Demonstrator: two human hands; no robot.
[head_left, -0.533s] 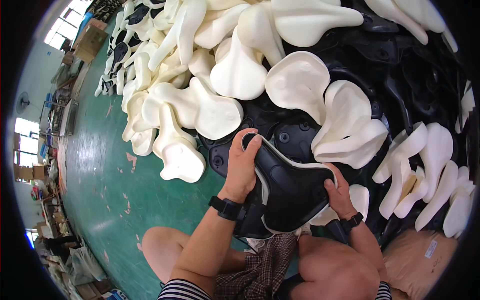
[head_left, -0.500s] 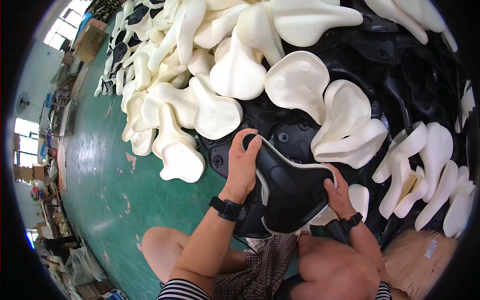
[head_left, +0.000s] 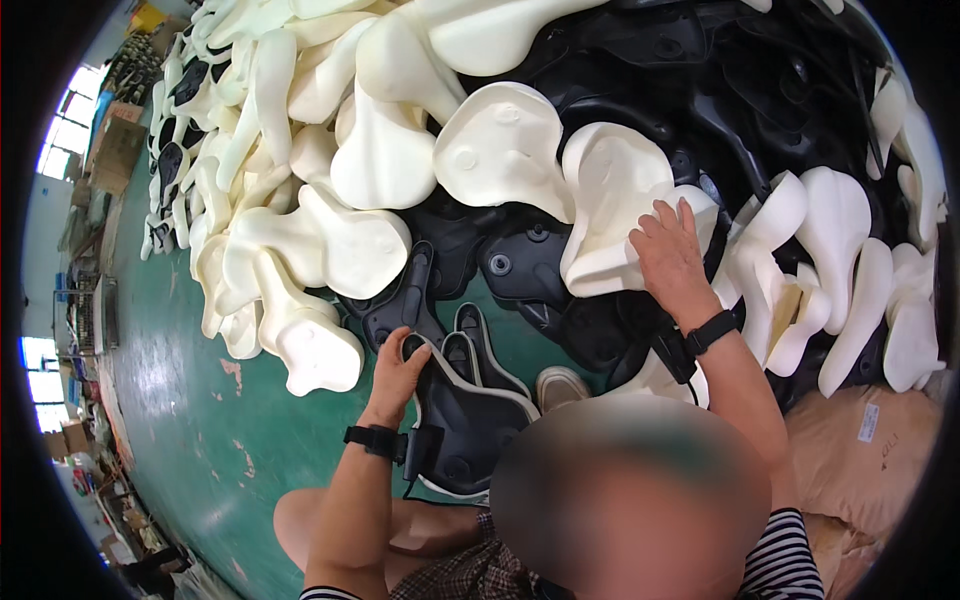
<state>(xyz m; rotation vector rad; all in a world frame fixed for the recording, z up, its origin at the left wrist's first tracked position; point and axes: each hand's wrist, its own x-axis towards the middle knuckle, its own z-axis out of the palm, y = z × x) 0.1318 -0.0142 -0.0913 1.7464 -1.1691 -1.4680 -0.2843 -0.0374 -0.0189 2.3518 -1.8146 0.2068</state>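
Observation:
My left hand [head_left: 396, 372] is closed on the narrow nose of a black bicycle saddle shell [head_left: 465, 430] edged in white, held low in front of me. Close behind it, more white-edged black saddle shells [head_left: 484, 345] stand nose up. My right hand [head_left: 672, 262] is stretched out over the pile, its fingers apart. Its fingertips lie on a cream foam saddle pad [head_left: 618, 185], near the pad's lower right edge. Whether the fingers press or only rest there, I cannot tell. A blurred patch covers my lap and the shell's lower right side.
A large heap of cream saddle pads [head_left: 385, 150] spreads ahead and left on the green floor [head_left: 190, 400]. Black saddle bases [head_left: 530, 262] lie among and right of them. A brown paper sack [head_left: 850, 450] stands at the right. Cartons [head_left: 118, 150] line the far left.
My right hand has let go of the black shell's wide end and reached forward to the foam pad. My left hand has lowered the shell and moved left with it.

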